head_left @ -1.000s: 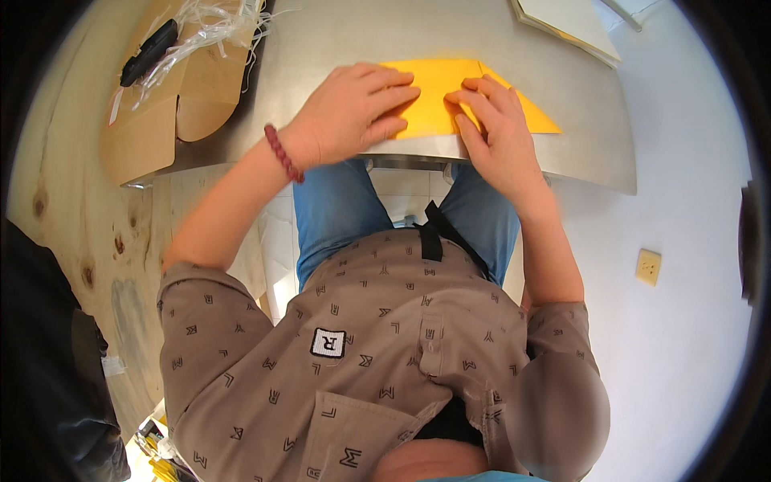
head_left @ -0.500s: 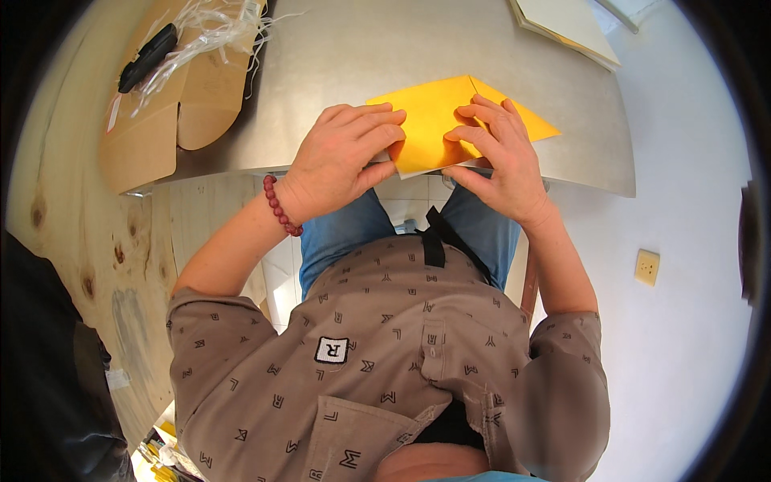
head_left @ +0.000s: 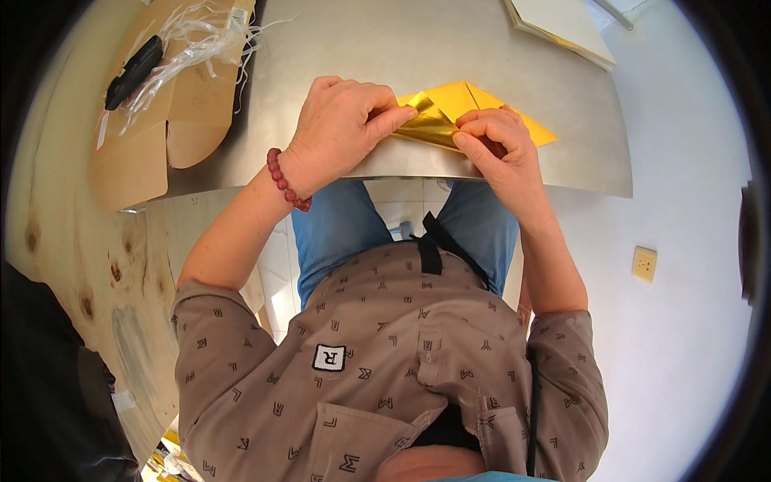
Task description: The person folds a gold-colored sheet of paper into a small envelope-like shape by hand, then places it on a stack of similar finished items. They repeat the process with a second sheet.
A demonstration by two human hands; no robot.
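The left hand (head_left: 345,120) is curled nearly closed, its thumb pressed toward the bent fingers and pinching the left side of a piece of yellow paper (head_left: 458,100). The right hand (head_left: 502,153) is also closed in a pinch, thumb and curled fingers meeting at the near edge of the same sheet; the inner fingertips are partly hidden. Between the two pinches, a shiny gold flap (head_left: 434,128) of the paper is turned up, while the duller yellow part spreads behind it to a peak, with a crease running down and a pointed corner to the right of the right hand. The paper is at the near edge of a grey metal counter (head_left: 361,48), in front of the person's lap.

A dark red beaded bracelet (head_left: 287,181) circles the left wrist. Farther left, an open cardboard box (head_left: 197,120) holds clear, whitish plastic strips (head_left: 193,48) and a black object (head_left: 134,72). At the counter's far right corner lies a stack of pale sheets (head_left: 566,24). Below the hands are blue jeans (head_left: 341,225) and a brown patterned shirt (head_left: 385,313). A cream outlet (head_left: 644,263) sits on the white wall (head_left: 675,185).
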